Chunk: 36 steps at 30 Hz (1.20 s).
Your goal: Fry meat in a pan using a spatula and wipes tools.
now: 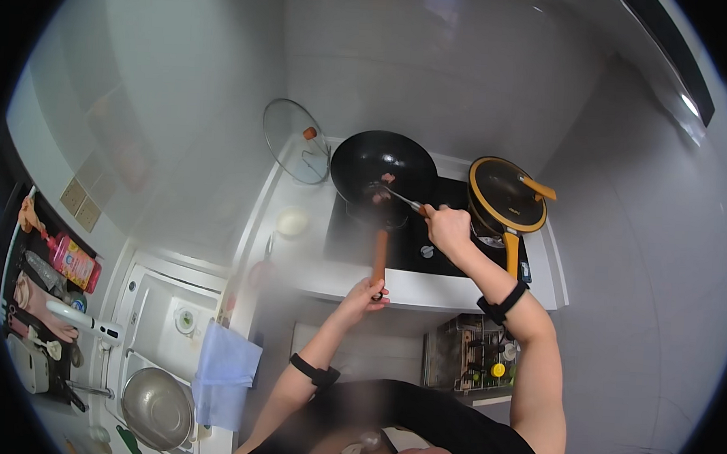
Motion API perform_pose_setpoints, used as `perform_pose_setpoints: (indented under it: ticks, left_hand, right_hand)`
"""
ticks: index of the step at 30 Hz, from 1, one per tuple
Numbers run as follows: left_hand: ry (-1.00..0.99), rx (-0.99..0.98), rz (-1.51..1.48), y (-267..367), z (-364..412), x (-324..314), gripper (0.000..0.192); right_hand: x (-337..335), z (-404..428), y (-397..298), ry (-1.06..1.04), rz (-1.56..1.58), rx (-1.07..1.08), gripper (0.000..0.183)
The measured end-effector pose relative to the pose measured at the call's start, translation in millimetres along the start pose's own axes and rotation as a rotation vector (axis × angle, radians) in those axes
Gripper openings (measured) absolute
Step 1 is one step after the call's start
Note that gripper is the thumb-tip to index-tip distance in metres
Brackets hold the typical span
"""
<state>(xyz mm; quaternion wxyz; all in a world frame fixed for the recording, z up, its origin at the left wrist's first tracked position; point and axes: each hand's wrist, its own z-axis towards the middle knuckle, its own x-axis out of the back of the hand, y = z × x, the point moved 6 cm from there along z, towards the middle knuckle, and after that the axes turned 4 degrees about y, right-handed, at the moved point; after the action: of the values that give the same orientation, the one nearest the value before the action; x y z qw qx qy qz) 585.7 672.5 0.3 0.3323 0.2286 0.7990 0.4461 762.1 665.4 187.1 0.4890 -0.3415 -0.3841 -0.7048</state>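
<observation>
A black wok (385,158) sits tilted on the left burner of a black glass hob (353,245). My left hand (368,295) grips the end of its wooden handle (380,252). Some pinkish pieces of food (388,178), perhaps meat, lie inside the wok. My right hand (450,228) is closed around the wooden-ended handle of a metal utensil (404,198). Its tip reaches into the wok by the food; the head's shape is hard to make out. Steam blurs the area below the wok.
A lidded pan with yellow handles (505,193) stands on the right. A glass lid (288,132) leans at the left wall near a small bowl (292,222). Left are a sink (171,304), a metal bowl (158,408) and a blue cloth (226,373). An open drawer (472,384) holds bottles.
</observation>
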Motion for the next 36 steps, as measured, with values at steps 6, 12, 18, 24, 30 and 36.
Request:
perform_pose_setpoints:
  ticks: [6,12,18,24,30,36]
  left_hand:
    - [0.011,0.053,0.015,0,-5,5,0.044]
    - [0.008,0.052,0.030,2,-1,-1,0.043]
    - [0.021,0.062,0.044,-1,-5,4,0.044]
    - [0.004,0.052,0.043,1,-4,2,0.043]
    - [0.019,0.051,0.065,4,-3,0,0.045]
    - [-0.088,0.180,0.895,28,-71,9,0.053]
  right_hand:
    - [7,-13,4,-0.080,0.001,0.058,0.019]
    - [-14,-1,9,0.010,-0.127,0.109,0.027]
    - [31,-11,32,0.077,-0.023,0.033,0.020]
    - [21,-16,13,-0.082,0.030,0.037,0.019]
    - [-6,-2,1,0.020,-0.045,0.068,0.018]
    - [6,-7,20,-0.003,0.027,0.074,0.020]
